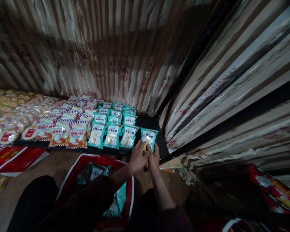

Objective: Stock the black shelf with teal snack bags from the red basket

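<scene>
A teal and white snack bag [149, 134] is held upright over the right end of the black shelf [145, 122]. My left hand [137, 158] grips its lower left side, and my right hand [154, 158] grips the lower right, thumbs close together in front. Just left of it, matching teal snack bags [113, 133] stand in columns running toward the back. Below my forearms, a red basket [73, 166] with a pale rim holds more teal bags [120, 196], partly hidden by my left arm.
Orange and white snack bags [59, 132] and round wrapped packs [8, 135] fill the shelf's left part. Striped curtains [125, 48] hang behind and to the right. A black post [171, 91] rises at the shelf's right corner. Red packaging [273, 187] lies at far right.
</scene>
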A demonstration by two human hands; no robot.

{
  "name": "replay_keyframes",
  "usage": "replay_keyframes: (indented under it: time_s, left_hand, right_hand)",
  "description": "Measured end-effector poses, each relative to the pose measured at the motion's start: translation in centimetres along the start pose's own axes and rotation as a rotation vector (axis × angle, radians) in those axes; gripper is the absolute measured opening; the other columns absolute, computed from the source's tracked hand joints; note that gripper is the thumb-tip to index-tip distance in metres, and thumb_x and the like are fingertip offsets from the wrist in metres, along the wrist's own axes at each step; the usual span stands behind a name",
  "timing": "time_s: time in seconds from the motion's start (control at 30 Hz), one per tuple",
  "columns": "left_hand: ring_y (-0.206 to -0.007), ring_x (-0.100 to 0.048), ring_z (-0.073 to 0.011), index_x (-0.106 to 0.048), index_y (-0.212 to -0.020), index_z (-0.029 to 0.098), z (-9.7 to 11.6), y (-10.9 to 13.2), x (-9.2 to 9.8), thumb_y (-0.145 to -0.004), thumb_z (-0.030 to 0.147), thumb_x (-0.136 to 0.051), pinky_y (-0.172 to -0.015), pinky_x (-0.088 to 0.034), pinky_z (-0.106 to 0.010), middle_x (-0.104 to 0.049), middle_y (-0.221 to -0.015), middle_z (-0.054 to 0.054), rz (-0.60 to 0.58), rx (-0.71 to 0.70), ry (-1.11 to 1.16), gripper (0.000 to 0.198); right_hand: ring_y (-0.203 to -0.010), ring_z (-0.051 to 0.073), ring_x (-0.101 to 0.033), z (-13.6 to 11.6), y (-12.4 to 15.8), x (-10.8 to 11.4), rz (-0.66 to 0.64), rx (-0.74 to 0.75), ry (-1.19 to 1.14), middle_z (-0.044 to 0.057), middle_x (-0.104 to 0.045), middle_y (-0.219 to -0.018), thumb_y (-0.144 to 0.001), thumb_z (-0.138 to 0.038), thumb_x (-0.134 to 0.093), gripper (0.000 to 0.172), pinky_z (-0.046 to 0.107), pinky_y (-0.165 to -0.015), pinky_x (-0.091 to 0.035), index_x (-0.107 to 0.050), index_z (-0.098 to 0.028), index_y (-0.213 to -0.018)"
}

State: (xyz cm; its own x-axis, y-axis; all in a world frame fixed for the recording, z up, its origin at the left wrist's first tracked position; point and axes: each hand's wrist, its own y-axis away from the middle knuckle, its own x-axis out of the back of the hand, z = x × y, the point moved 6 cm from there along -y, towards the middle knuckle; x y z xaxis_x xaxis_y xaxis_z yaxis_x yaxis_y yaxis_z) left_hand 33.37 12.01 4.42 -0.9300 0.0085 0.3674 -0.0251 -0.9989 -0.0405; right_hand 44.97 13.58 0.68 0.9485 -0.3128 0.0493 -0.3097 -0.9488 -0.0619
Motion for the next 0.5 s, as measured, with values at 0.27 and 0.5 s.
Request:
replay_keyframes:
  time_s: [0.27, 0.5]
  left_hand:
    - [-0.136, -0.032, -0.0257, -0.05, -0.128, 0.015, -0.1, -3.5, -1.5, -0.077, 0.018, -0.049, -0.114, -0.023, -0.04, -0.038, -0.146, -0.011, 0.063, -0.013, -0.047, 0.051]
    - [-0.136, -0.03, -0.0306, -0.053, -0.123, 0.011, 0.6, -7.1, -2.0, -0.085, 0.022, -0.043, -0.113, -0.022, -0.045, -0.038, -0.144, -0.016, 0.124, 0.097, -0.07, 0.041]
  right_hand:
    - [-0.095, 0.024, -0.061, 1.4, -4.6, -0.3, 0.018, -0.019, 0.03, 0.011, -0.067, -0.108, -0.071, -0.056, -0.059, 0.071, 0.037, -0.084, -0.047, -0.048, -0.015, -0.129]
    - [-0.092, 0.024, -0.062, 2.4, -9.1, -1.0, 0.044, -0.006, 0.078, 0.01, -0.068, -0.102, -0.069, -0.054, -0.061, 0.069, 0.037, -0.083, -0.047, -0.05, -0.014, -0.125]
